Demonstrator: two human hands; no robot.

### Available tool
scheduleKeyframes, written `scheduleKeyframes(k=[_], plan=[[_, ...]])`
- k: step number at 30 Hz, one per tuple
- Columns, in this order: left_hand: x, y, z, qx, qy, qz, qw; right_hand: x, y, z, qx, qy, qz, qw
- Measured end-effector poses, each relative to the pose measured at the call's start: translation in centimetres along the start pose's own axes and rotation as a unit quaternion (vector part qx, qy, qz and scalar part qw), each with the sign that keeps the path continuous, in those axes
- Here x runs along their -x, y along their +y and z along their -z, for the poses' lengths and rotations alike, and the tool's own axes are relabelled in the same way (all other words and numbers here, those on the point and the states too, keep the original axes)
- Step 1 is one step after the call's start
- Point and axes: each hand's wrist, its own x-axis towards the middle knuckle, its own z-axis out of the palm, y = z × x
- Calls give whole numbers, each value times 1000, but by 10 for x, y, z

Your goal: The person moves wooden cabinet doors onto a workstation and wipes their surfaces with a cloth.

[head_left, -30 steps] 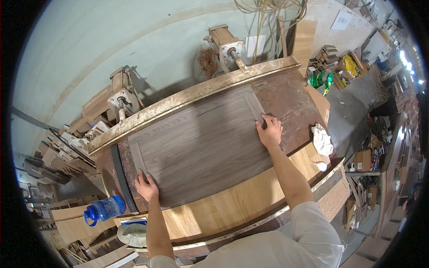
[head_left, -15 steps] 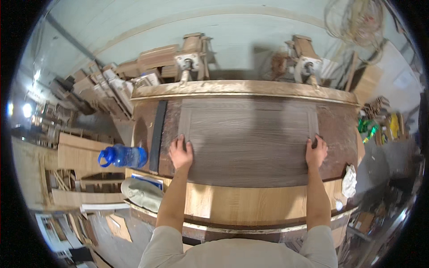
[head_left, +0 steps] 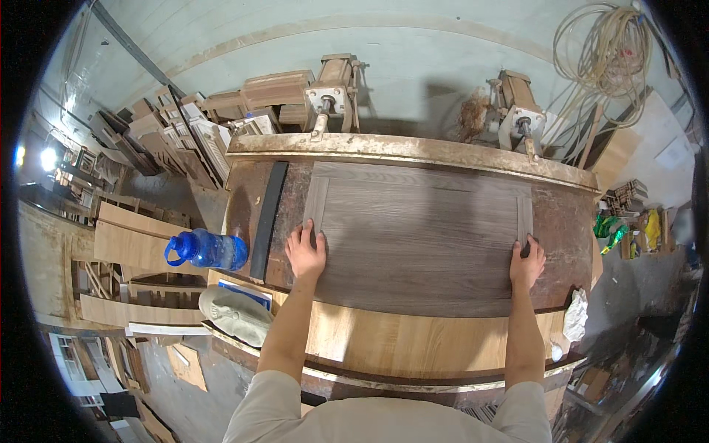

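Note:
A grey-brown wood-grain cabinet door panel [head_left: 421, 236] with a framed border lies flat on the brown bench top. My left hand [head_left: 306, 251] is at its left edge, with the thumb on the panel side and the fingers reaching along the edge. On the opposite edge, my right hand [head_left: 526, 263] holds the panel in the same way, fingers curved. A long dark bar [head_left: 269, 221] lies to the left of my left hand. Nearer to me, a light wood board [head_left: 406, 341] runs beneath the panel's front edge.
Behind the panel stands a metal clamp beam [head_left: 413, 150] with two pushing cylinders. A blue water bottle [head_left: 210, 249] and a pale cap [head_left: 235, 316] sit at left. Crumpled white cloth [head_left: 575, 316] lies at the right corner. Wood pieces [head_left: 148, 229] are stacked beyond the bench.
The whole view has shifted and tilted slightly. Both hands stay at the panel's side edges, and the panel shows no clear movement on the bench.

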Motion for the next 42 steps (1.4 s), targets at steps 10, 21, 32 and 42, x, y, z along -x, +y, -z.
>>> scheduleKeyframes(k=[10, 21, 32, 42], plan=[[-1, 3, 2, 2, -4, 4, 1000, 0, 3, -5, -2, 11, 3, 1000], [-95, 5, -29, 37, -75, 115, 990, -2, 5, 1, -15, -6, 5, 1000], [-186, -15, -70, 104, -111, 235, 960, -30, 21, -22, -7, -58, -78, 995], [-180, 10, 11, 419, -125, 358, 825, -70, 44, 3, -370, -105, -135, 913]])
